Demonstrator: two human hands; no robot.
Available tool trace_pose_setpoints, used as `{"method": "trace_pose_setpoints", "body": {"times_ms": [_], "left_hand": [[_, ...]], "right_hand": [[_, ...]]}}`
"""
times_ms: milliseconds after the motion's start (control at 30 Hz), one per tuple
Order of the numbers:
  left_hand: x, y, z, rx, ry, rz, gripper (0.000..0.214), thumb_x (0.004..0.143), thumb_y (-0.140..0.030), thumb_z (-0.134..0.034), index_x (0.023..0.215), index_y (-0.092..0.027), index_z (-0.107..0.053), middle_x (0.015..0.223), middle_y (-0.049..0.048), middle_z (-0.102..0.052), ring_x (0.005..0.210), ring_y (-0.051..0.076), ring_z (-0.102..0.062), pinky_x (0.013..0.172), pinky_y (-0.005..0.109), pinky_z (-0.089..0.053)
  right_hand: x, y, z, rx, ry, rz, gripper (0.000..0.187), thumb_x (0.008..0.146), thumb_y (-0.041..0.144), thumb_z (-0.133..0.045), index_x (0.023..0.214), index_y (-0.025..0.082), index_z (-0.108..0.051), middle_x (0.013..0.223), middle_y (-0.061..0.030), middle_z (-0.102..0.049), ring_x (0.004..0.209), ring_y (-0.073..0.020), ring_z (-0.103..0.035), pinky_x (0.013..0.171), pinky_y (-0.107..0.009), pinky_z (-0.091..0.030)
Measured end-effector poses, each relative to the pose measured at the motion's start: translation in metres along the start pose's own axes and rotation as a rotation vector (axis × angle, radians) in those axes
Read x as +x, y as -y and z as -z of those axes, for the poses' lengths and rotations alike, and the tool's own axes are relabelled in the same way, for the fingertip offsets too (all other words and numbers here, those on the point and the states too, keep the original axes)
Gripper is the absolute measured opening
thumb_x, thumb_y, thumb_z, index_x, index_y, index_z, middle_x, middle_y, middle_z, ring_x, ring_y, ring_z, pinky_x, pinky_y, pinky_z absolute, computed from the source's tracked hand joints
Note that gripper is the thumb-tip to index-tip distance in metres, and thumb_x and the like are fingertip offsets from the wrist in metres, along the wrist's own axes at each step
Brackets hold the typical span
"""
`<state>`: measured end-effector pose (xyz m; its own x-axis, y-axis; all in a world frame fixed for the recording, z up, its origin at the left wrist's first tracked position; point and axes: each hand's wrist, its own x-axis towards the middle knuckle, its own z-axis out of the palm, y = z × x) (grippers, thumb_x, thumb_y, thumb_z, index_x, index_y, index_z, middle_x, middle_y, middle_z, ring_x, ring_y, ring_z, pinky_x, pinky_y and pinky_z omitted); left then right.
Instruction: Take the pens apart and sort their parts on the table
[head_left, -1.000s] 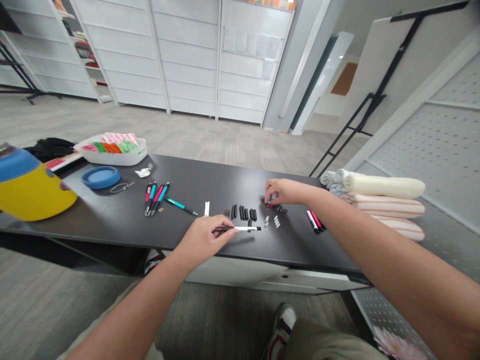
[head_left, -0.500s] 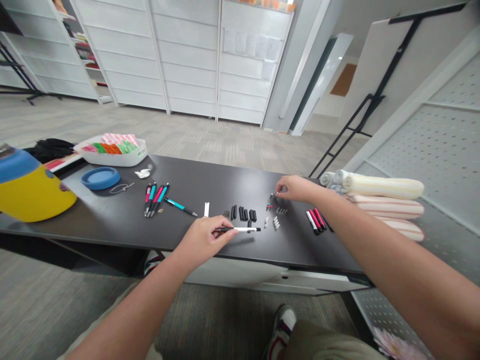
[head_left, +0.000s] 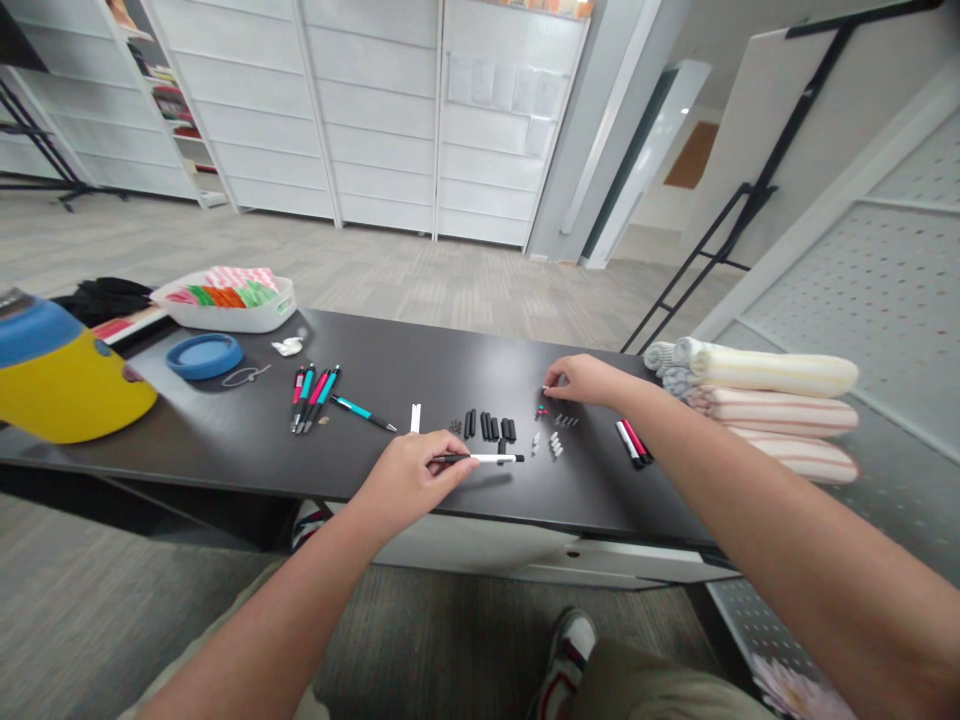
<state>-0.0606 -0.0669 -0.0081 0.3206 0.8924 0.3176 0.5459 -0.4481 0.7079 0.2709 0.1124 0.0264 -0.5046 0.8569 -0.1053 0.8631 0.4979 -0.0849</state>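
The left hand [head_left: 409,478] pinches a slim black-and-white pen [head_left: 487,458] between thumb and fingers, holding it level over the black table [head_left: 420,375], as if to inspect it. The right hand [head_left: 589,380] reaches across, fingertips drawn together near a tiny red-and-teal pen part [head_left: 541,411]; whether they grip anything is too small to tell. Between the hands, short black plastic tubes [head_left: 489,427] and small white pieces [head_left: 555,444] lie in tidy groups, seemingly sorted by kind. Teal-and-pink pens [head_left: 315,395] lie beyond the left hand, red-and-black pens [head_left: 634,442] just past the right.
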Motion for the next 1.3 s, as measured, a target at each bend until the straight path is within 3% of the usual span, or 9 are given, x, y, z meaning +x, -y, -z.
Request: {"method": "trace_pose_setpoints", "body": {"times_ms": [167, 333, 467, 567, 700, 867, 1067, 1200, 1300], "left_hand": [[0.0, 0.001, 0.0, 0.01, 0.011, 0.017, 0.02, 0.095, -0.039, -0.067, 0.089, -0.022, -0.075, 0.069, -0.0041, -0.066, 0.06, 0.011, -0.053, 0.059, 0.025, -0.035], [0.0, 0.002, 0.0, 0.004, 0.02, 0.006, 0.018, 0.096, -0.039, -0.067, 0.092, -0.023, -0.075, 0.076, -0.0035, -0.07, 0.066, 0.012, -0.057, 0.063, 0.025, -0.038], [0.002, -0.002, -0.003, -0.007, 0.021, -0.035, 0.015, 0.095, -0.037, -0.07, 0.094, -0.023, -0.076, 0.081, -0.0025, -0.074, 0.07, 0.013, -0.061, 0.066, 0.025, -0.041], [0.004, -0.008, -0.007, -0.013, 0.004, -0.034, 0.015, 0.092, -0.038, -0.073, 0.095, -0.024, -0.077, 0.083, -0.002, -0.075, 0.072, 0.014, -0.064, 0.067, 0.025, -0.043], [0.006, -0.015, -0.009, -0.008, -0.008, -0.053, 0.017, 0.092, -0.04, -0.074, 0.098, -0.024, -0.078, 0.088, -0.0012, -0.078, 0.076, 0.015, -0.068, 0.068, 0.025, -0.046], [0.006, -0.017, -0.002, 0.151, -0.053, -0.257, 0.019, 0.094, -0.039, -0.073, 0.106, -0.025, -0.077, 0.095, -0.0005, -0.08, 0.084, 0.017, -0.071, 0.079, 0.029, -0.048], [-0.002, -0.009, 0.001, 0.36, -0.009, -0.423, 0.019, 0.099, -0.034, -0.067, 0.11, -0.021, -0.074, 0.101, 0.0022, -0.08, 0.09, 0.02, -0.072, 0.087, 0.034, -0.047], [-0.006, -0.008, 0.0, 0.332, -0.011, -0.39, 0.018, 0.097, -0.034, -0.07, 0.108, -0.021, -0.075, 0.1, 0.0024, -0.08, 0.089, 0.02, -0.072, 0.085, 0.034, -0.049], [-0.008, -0.014, -0.003, 0.099, -0.05, -0.221, 0.017, 0.091, -0.034, -0.076, 0.104, -0.023, -0.077, 0.094, 0.0013, -0.08, 0.081, 0.017, -0.071, 0.077, 0.029, -0.052]], "right_hand": [[-0.011, 0.006, 0.011, 0.013, -0.061, -0.021, 0.019, 0.083, 0.032, -0.074, 0.099, 0.021, -0.078, 0.101, -0.0061, -0.077, 0.087, -0.0216, -0.069, 0.079, -0.03, -0.049], [-0.069, 0.055, 0.017, 0.113, -0.377, -0.039, 0.027, 0.099, 0.037, -0.055, 0.114, 0.023, -0.072, 0.105, -0.009, -0.074, 0.084, -0.0222, -0.066, 0.083, -0.036, -0.051], [-0.122, 0.117, -0.009, 0.334, -0.349, 0.077, 0.031, 0.103, 0.048, -0.052, 0.124, 0.031, -0.067, 0.112, -0.0078, -0.072, 0.082, -0.0217, -0.066, 0.081, -0.037, -0.055], [-0.137, 0.144, -0.036, 0.361, -0.297, 0.104, 0.036, 0.101, 0.047, -0.055, 0.134, 0.034, -0.061, 0.122, -0.0085, -0.07, 0.089, -0.0236, -0.068, 0.087, -0.039, -0.056], [-0.137, 0.147, -0.057, 0.391, -0.362, 0.105, 0.026, 0.106, 0.039, -0.047, 0.123, 0.031, -0.066, 0.112, -0.0083, -0.073, 0.103, -0.025, -0.067, 0.089, -0.038, -0.054], [-0.142, 0.137, -0.062, 0.543, -0.436, 0.128, 0.027, 0.108, 0.036, -0.045, 0.105, 0.024, -0.069, 0.092, -0.0046, -0.072, 0.085, -0.02, -0.066, 0.077, -0.032, -0.049], [-0.145, 0.134, -0.065, 0.623, -0.393, 0.113, 0.026, 0.108, 0.037, -0.048, 0.101, 0.023, -0.069, 0.092, -0.0028, -0.073, 0.085, -0.0182, -0.066, 0.076, -0.029, -0.045], [-0.142, 0.135, -0.064, 0.648, -0.35, 0.12, 0.026, 0.108, 0.035, -0.048, 0.098, 0.023, -0.069, 0.093, -0.0019, -0.074, 0.086, -0.0173, -0.066, 0.078, -0.028, -0.044], [-0.142, 0.137, -0.061, 0.699, -0.309, 0.14, 0.028, 0.108, 0.037, -0.048, 0.095, 0.023, -0.069, 0.085, -0.0002, -0.072, 0.079, -0.0152, -0.065, 0.073, -0.026, -0.043]]}}
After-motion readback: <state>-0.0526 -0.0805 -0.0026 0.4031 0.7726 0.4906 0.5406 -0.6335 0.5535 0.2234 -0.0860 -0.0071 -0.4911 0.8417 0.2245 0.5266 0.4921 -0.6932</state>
